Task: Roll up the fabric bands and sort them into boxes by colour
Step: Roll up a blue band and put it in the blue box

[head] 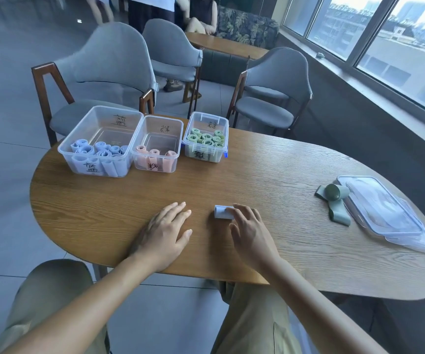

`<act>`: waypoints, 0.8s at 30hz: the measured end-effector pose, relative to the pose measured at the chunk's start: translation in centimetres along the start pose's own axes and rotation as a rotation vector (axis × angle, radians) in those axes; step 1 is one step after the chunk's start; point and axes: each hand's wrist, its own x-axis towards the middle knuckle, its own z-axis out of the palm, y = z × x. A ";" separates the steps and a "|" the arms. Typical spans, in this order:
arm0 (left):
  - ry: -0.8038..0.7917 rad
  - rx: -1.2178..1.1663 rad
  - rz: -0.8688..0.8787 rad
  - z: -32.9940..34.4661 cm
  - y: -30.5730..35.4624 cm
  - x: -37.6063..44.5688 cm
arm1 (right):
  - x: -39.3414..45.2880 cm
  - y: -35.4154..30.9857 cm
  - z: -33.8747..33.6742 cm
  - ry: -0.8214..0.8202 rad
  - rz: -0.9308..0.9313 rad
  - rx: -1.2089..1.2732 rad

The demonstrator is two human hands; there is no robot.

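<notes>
At lower centre I see my right hand (pixel 251 232) with fingers spread, its fingertips resting on a rolled pale-blue fabric band (pixel 222 212) on the oval wooden table (pixel 270 175). My left hand (pixel 164 232) lies flat beside it, fingers straight and slightly apart. Three clear plastic boxes (pixel 155 143) sit upper left of centre.

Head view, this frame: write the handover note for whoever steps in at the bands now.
Left hand: flat on the table, holding nothing.
Right hand: fingertips touch the rolled blue band; no grip visible.
Done: rolls sit in the blue box, pink box and green box.
Left: box the blue roll; roll and box the loose green bands beside the lids.
</notes>
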 end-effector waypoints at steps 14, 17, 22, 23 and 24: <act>0.010 -0.034 -0.002 0.1 0.0 -0.1 | 3.4 1.0 -0.5 -0.096 0.000 -0.014; 0.013 -0.034 0.000 0.1 -0.1 0.0 | 4.0 1.1 -0.4 -0.102 0.002 -0.017; 0.018 -0.041 0.000 0.2 -0.1 -0.1 | 5.0 1.2 -0.4 -0.115 0.012 -0.033; 0.018 -0.041 0.001 0.2 -0.1 0.0 | 5.1 1.2 -0.4 -0.114 0.009 -0.037; 0.018 -0.043 0.002 0.2 -0.1 0.0 | 5.2 1.2 -0.4 -0.110 0.003 -0.039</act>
